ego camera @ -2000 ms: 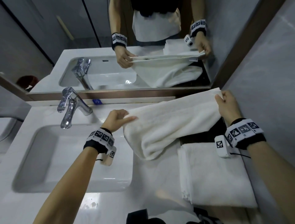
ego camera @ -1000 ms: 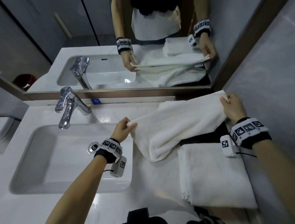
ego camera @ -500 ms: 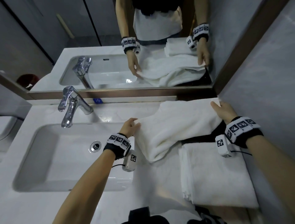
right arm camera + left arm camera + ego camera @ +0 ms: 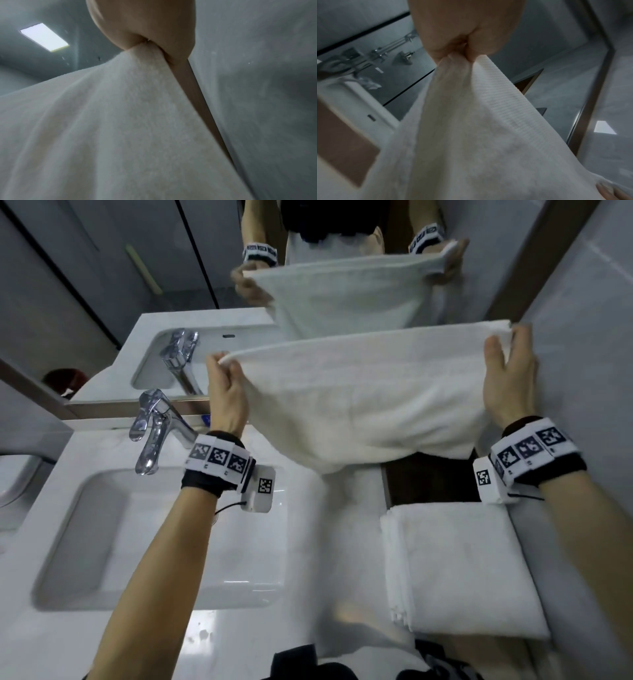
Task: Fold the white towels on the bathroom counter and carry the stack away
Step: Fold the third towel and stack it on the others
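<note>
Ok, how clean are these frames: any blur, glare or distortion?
Head view: wide-angle bending at the edges, the held towel sharp, mild glare on the faucet. Left wrist view: motion-smeared background, towel weave near the fingers readable. Right wrist view: soft throughout, bright ceiling light.

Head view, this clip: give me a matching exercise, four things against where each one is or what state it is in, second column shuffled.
Things:
1. lifted towel
2. folded towels
3. faucet
4. left hand

Places or states:
A. stacked flat on the counter, right of the sink
B. pinching a towel corner
C. stretched between both hands
D. behind the sink basin

Pairs: 1-C, 2-A, 3-D, 4-B
</note>
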### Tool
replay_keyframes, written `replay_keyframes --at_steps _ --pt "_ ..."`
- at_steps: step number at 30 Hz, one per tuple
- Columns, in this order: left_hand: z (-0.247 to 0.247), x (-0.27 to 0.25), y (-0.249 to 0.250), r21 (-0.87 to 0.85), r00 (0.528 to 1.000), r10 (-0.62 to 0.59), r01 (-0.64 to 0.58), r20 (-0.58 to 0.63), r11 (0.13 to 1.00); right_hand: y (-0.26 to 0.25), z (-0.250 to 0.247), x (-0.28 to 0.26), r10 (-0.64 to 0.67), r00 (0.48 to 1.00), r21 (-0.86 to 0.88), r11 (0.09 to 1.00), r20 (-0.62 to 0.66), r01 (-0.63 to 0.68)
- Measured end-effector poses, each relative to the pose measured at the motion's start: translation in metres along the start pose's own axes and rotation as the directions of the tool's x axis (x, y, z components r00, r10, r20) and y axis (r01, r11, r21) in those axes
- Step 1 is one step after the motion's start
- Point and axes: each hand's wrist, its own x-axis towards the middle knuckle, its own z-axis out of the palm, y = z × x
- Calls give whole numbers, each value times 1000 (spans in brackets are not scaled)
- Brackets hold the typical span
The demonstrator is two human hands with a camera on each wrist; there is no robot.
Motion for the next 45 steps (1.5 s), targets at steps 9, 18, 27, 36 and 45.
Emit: replay_keyframes --at_steps 9,18,27,36,45 --pt "-29 3 34 -98 995 101 -100 4 990 -22 -30 14 3 1000 135 991 22 -6" --pt "0 -39 -79 364 883 -375 263 282 893 65 0 -21 320 895 -255 935 312 -245" --pt "26 -50 -117 685 791 -469 87 394 723 102 24 -28 495 795 -461 830 350 -313" --pt "55 -50 -133 906 642 -684 -42 347 420 117 37 -18 586 675 -576 767 448 -284" --pt "117 -40 -112 644 459 -503 -230 732 729 122 41 -11 455 734 -439 867 504 -236"
